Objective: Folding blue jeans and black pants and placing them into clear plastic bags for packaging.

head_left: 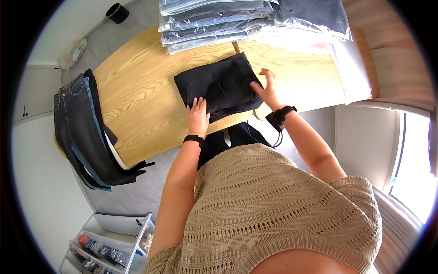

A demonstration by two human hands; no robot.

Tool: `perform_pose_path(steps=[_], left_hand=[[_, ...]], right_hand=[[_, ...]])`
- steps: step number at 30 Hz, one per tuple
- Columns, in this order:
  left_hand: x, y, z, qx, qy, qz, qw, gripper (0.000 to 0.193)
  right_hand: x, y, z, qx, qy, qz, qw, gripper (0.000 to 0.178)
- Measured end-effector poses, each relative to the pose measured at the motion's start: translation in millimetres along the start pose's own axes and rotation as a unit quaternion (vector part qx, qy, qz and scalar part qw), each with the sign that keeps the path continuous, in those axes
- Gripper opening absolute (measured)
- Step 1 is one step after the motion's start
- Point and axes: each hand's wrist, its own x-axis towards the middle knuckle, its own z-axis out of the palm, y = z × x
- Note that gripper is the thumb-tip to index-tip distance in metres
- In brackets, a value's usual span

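Observation:
A folded pair of black jeans (214, 86) lies flat on the wooden table (137, 100), its pocket stitching facing up. My left hand (198, 114) rests with outstretched fingers on the near left corner of the jeans. At their right side is my right hand (268, 90), its fingers spread apart with nothing in them. Whether the right fingertips touch the fabric I cannot tell. Each wrist wears a black band, and a small dark box with a cable sits by the right one.
Stacked jeans in clear plastic bags (219, 23) stand at the table's far side. Several unfolded jeans (82, 123) hang over its left end. A black bin (117, 13) is on the floor at far left. Shelves (109, 242) with packed items stand at lower left; a curtain (392, 50) hangs right.

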Motion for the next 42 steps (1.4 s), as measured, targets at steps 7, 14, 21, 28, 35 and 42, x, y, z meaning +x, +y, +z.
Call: perform_pose_path(steps=[7,14,21,28,35,42], left_hand=[[4.9,1.0,-10.6,-0.025,-0.033,0.011,0.999,0.05],[4.0,9.9,-13.5,-0.049,0.034,-0.021,0.998,0.048],[-0.3,23.0,-10.6,0.037,0.014,-0.042,0.998,0.048],[-9.3,13.0,-3.8,0.092,0.037,0.038,0.994,0.04],[-18.6,-8.0,-9.9,0.026,-0.019,0.144,0.989,0.054],[-21.8,3.6,-4.4,0.041,-0.051,0.105,0.992,0.056]], right_hand=[[0.5,-27.2,15.2,-0.189,-0.188,-0.253,0.93,0.068],[22.7,-41.3,16.9,-0.125,-0.098,-0.322,0.933,0.016],[14.6,-42.2,14.0,-0.17,-0.005,-0.402,0.9,0.014],[-17.2,1.5,20.3,-0.227,-0.27,-0.251,0.902,0.055],[-21.8,15.1,14.6,-0.207,-0.312,-0.226,0.899,0.06],[-33.2,14.4,17.2,-0.266,-0.228,-0.274,0.895,0.052]])
